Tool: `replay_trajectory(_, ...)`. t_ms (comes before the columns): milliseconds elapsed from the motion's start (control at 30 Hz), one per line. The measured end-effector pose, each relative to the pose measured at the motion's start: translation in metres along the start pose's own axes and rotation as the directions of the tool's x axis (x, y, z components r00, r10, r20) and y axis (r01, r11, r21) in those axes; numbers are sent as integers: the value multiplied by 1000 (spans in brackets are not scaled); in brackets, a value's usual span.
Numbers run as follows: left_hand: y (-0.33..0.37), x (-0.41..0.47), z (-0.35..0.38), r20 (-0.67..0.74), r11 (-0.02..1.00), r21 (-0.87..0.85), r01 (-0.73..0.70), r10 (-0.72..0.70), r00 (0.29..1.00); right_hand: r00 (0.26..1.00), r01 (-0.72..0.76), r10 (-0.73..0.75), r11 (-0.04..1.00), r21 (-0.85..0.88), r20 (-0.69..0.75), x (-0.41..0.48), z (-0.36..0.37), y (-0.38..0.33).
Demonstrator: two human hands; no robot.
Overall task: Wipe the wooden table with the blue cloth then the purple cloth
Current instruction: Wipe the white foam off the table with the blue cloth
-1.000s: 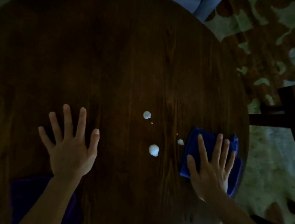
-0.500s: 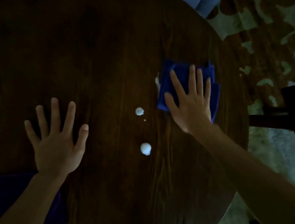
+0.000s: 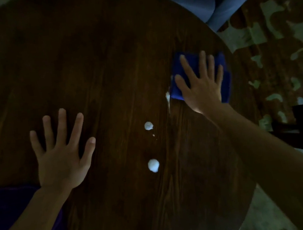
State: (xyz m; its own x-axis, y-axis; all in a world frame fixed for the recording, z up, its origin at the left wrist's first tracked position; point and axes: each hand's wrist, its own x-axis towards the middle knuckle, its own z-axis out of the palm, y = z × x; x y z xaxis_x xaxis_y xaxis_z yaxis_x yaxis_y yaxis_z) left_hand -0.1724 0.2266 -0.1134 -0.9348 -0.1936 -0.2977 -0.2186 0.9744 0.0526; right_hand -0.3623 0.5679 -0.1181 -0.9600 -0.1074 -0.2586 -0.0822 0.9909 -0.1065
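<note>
Right hand pressed flat on the blue cloth, near the table's far right edge.

The right hand (image 3: 202, 88) lay spread on the blue cloth (image 3: 225, 75), gripping nothing; the left hand (image 3: 61, 159) rested flat on the wooden table (image 3: 97, 64). White blobs (image 3: 153, 165) sat between them. The purple cloth (image 3: 12, 209) lay under the left forearm.

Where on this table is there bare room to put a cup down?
The far half of the wooden table, beyond the left hand and blue cloth, is bare. White blobs crowd the middle; the purple cloth fills the near left edge.
</note>
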Motion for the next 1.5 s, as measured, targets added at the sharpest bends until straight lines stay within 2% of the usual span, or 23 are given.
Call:
replay_trajectory(133,1,0,0,-10,1000,4,-12,12,1000,886,464,-455,864,-194,92,-35,5,6)
replay_trajectory(267,2,1,-3,-1,1000,3,-11,11,1000,625,780,-737,600,-178,255,-145,27,57)
replay_trajectory(300,3,1,-3,-1,1000,8,-14,14,1000,600,800,-759,575,-172,252,-145,27,71)
replay_trajectory(367,4,1,-4,-3,1000,9,-19,19,1000,728,685,-660,708,-173,184,-115,24,85)
replay_trajectory(433,5,2,-5,-14,1000,2,-16,16,1000,929,369,-369,921,-127,27,-69,11,74)
replay_trajectory(467,5,1,-4,-18,1000,8,-15,16,1000,975,217,-220,971,-102,-18,-49,9,64)
replay_trajectory(533,3,-1,-3,-25,1000,9,-10,10,1000,994,95,-99,993,-72,-47,-23,6,36)
replay_trajectory(600,2,-1,-4,-25,1000,5,-11,11,1000,975,216,-221,971,-105,-32,-17,8,5)
replay_trajectory(667,4,-1,-4,-21,1000,-2,-13,13,1000,880,471,-475,865,-171,20,-32,11,-19)
replay_trajectory(767,5,-1,-4,-21,1000,-15,0,0,1000,514,857,-830,483,-180,215,-87,24,-29)
replay_trajectory(833,5,-1,-3,-22,1000,-19,0,-1,1000,269,962,-902,239,-128,337,-112,26,-12)
replay_trajectory(900,5,-1,-3,-18,1000,-18,-1,1,1000,153,988,-902,125,-95,403,-101,16,13)
replay_trajectory(933,5,-1,-2,-20,1000,-18,0,0,1000,190,980,-894,151,-126,406,-84,13,23)
replay_trajectory(1000,4,-1,-1,-24,1000,-22,-4,3,1000,433,899,-847,384,-210,307,-43,2,31)
replay_trajectory(1067,3,-2,0,-31,1000,-27,-8,7,999,718,694,-677,681,-233,160,-15,-4,21)
replay_trajectory(1133,3,-2,0,-34,1000,-29,-8,7,999,858,511,-511,834,-207,61,-17,1,0)
replay_trajectory(1200,3,-3,1,-38,999,-29,-13,11,999,842,533,-538,821,-203,35,-48,14,-20)
replay_trajectory(1233,3,-3,0,-40,999,-33,-16,15,999,773,631,-631,751,-195,71,-74,22,-26)
replay_trajectory(1300,3,-1,1,-43,999,-36,-20,18,999,537,843,-822,516,-151,191,-134,38,-26)
replay_trajectory(1367,4,0,1,-43,1000,-27,-15,14,999,326,945,-888,302,-123,325,-154,37,-6)
replay_trajectory(1400,5,0,1,-44,1000,-25,-15,14,999,306,951,-890,275,-139,337,-145,34,11)
replay_trajectory(1433,5,-1,1,-47,999,-26,-19,18,999,387,922,-866,350,-167,317,-131,31,28)
replay_trajectory(1500,4,0,1,-51,999,-42,-32,29,998,708,706,-683,677,-209,179,-107,24,65)
